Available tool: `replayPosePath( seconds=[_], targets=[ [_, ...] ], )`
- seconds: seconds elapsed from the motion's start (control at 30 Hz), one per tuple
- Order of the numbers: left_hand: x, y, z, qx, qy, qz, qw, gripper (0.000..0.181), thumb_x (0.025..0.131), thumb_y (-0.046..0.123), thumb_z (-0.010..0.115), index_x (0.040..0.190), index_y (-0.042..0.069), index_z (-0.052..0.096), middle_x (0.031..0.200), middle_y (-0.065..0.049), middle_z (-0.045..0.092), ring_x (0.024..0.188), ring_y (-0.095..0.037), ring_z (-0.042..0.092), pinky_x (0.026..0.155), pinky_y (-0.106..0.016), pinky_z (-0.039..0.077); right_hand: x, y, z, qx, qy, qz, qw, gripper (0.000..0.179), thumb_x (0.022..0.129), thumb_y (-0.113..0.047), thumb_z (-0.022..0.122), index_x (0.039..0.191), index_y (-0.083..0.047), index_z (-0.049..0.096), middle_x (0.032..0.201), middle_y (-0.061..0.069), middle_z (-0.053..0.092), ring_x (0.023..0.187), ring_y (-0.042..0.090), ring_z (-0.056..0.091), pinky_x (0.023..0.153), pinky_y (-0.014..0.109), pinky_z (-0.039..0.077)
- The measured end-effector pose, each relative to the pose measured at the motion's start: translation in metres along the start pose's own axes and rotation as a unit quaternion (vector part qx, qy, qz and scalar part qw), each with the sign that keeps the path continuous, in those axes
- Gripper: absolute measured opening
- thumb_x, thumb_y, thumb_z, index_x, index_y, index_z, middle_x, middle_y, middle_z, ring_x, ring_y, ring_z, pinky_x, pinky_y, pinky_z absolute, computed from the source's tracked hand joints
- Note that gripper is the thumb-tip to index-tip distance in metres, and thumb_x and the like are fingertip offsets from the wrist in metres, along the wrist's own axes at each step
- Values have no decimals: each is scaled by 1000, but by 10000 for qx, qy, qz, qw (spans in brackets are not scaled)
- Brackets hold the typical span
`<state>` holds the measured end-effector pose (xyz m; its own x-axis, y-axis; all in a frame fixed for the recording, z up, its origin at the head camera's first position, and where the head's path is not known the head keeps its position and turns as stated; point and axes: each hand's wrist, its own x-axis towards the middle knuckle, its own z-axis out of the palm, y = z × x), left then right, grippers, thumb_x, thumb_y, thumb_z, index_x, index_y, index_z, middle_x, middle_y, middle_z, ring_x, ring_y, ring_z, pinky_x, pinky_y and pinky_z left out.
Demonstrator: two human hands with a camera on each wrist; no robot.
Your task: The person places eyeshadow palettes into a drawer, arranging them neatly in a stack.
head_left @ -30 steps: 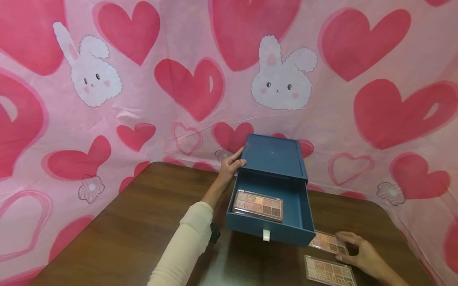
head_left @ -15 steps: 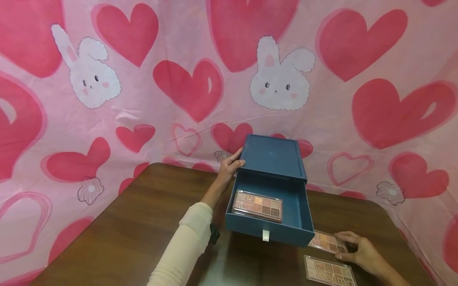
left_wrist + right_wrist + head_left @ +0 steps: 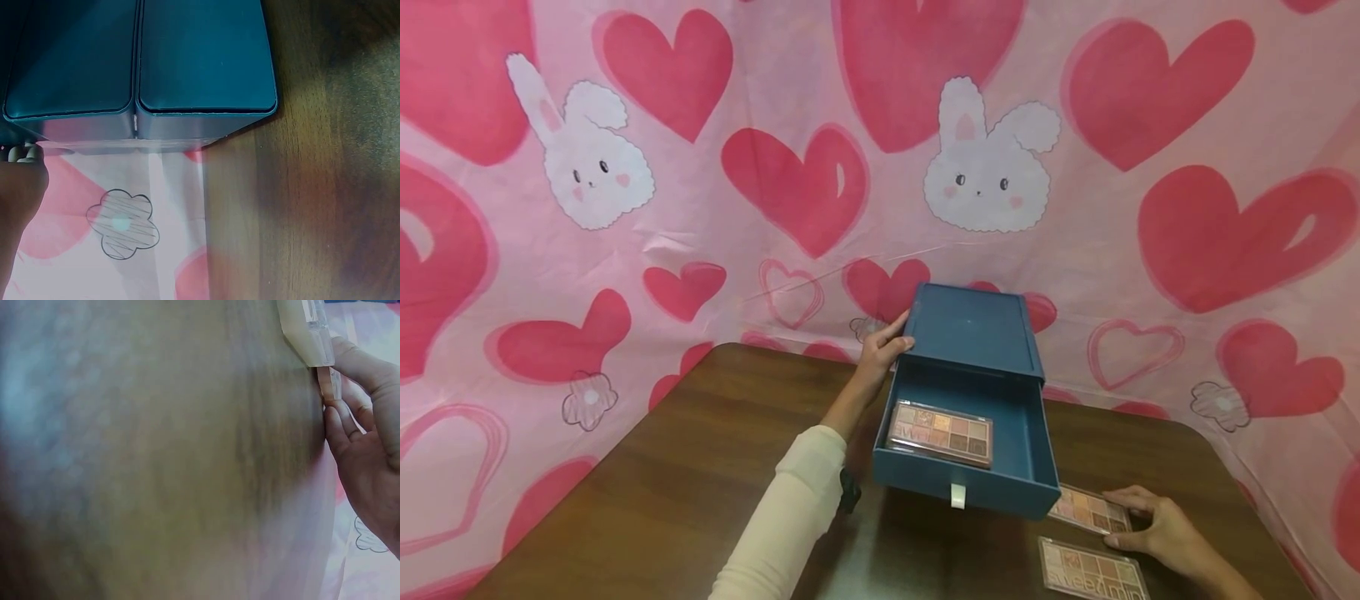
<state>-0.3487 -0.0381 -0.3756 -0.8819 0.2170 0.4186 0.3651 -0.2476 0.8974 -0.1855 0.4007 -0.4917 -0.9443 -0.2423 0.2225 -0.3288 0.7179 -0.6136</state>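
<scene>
A blue drawer box (image 3: 973, 325) stands toward the back, its top drawer (image 3: 1026, 437) pulled out. Inside that drawer lies an eyeshadow palette (image 3: 940, 432) with a clear lid. My left hand (image 3: 877, 354) grips the box's left side, thumb over the top edge; in the left wrist view, the box's side (image 3: 206, 56) shows two stacked sections. On the table, right of the drawer, my right hand (image 3: 1153, 529) pinches the right end of a second palette (image 3: 1090, 508) between thumb and fingers. The drawer's corner hides that palette's left end. A third palette (image 3: 1092, 571) lies just nearer.
The brown wooden table (image 3: 685, 483) extends to the left and right of the box. Behind it hangs a pink cloth (image 3: 895, 208) with hearts and rabbits. A white pull tab (image 3: 957, 497) sticks out from the drawer front.
</scene>
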Motion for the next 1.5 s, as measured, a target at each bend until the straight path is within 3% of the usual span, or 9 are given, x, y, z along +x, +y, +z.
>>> replayPosePath(
  seconds=[0.37,0.67,1.03,1.23,1.5],
  targets=[
    [1,-1,-1,-2,-76,84,9999,66,89,18,55,153,5,45,142,-34,55,91,-1,67,82,-19,58,0,-3,-2,178,-150,-126,9996,50,75,-6,86,118,12,69,107,-31,61,97,-18,49,74,12,49],
    [2,-2,-2,-21,-81,93,9999,62,92,15,55,152,6,46,144,-31,54,92,0,66,83,-17,56,2,-14,-2,239,-159,-17,9996,50,76,-5,84,121,11,68,103,-21,64,95,-14,48,73,15,48],
    [1,-1,-1,-63,-52,82,9999,63,91,14,55,152,7,46,146,-28,54,95,-2,66,82,-19,57,0,-38,-6,269,271,-121,9992,47,76,-5,84,119,5,71,100,-18,66,93,-9,51,71,17,48],
    [2,-2,-1,-5,-19,49,10000,64,89,17,56,152,7,47,144,-29,56,93,-2,67,81,-19,58,-1,-47,-18,-73,358,-185,9992,45,77,-9,85,120,-5,73,105,-20,65,95,-9,50,72,16,47],
    [2,-2,-2,44,-22,39,10000,64,89,17,57,152,8,47,144,-29,56,93,-2,67,81,-19,58,-2,-59,-32,-273,720,-391,9963,47,73,-8,87,119,-9,75,101,-18,66,90,-5,52,73,16,43]
  ],
)
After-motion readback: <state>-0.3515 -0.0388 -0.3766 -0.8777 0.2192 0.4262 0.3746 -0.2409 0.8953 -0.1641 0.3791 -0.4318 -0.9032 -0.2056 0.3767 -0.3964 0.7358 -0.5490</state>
